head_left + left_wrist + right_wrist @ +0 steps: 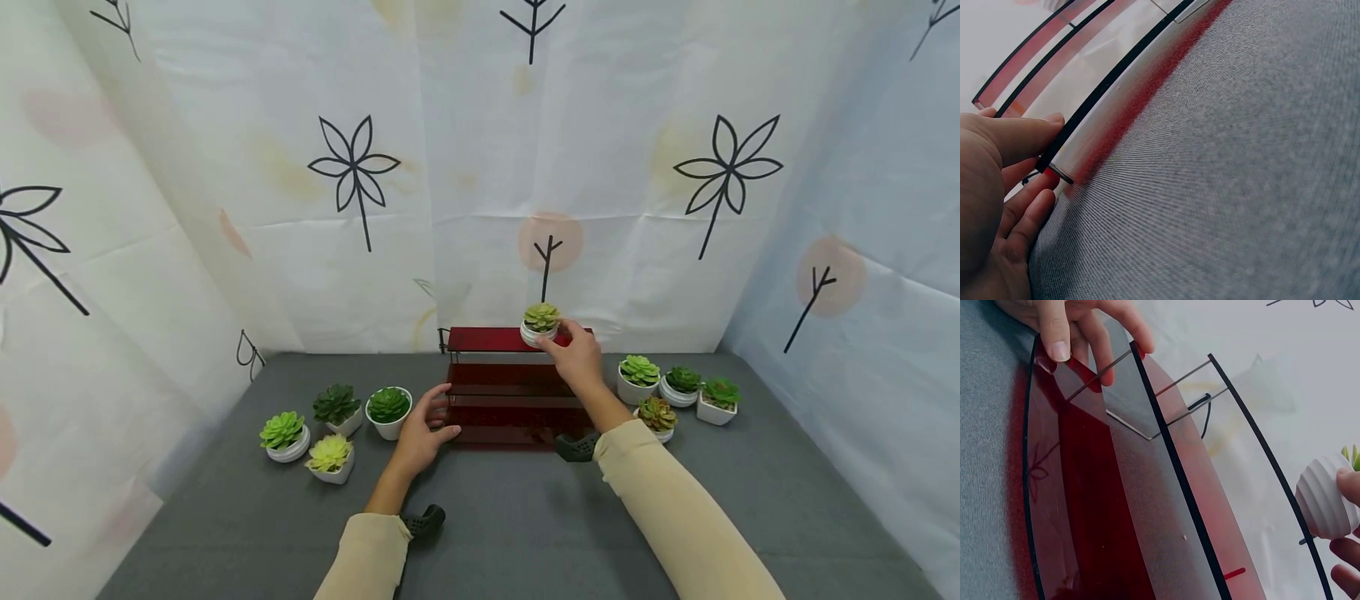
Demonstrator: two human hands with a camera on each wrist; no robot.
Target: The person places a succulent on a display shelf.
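A three-tiered stand [504, 379] of dark red, see-through shelves on thin metal rods stands at the back of the table. My right hand [581, 362] pinches a small potted succulent [539, 335] by its white ribbed pot, at the top shelf [480, 339]. In the right wrist view the pot [1325, 500] is by that shelf's edge; whether it bears on the shelf I cannot tell. My left hand [420, 433] holds the stand's left end. In the left wrist view its thumb [1032, 132] lies against the lowest shelf's dark edge, other fingers beneath.
Several potted succulents stand left of the stand, among them a dark green one [389, 407] and a yellow one [330, 457]. More stand on the right, including a bright green one [639, 375] and a reddish one [657, 415]. Patterned cloth [480, 167] hangs behind the grey table [495, 525].
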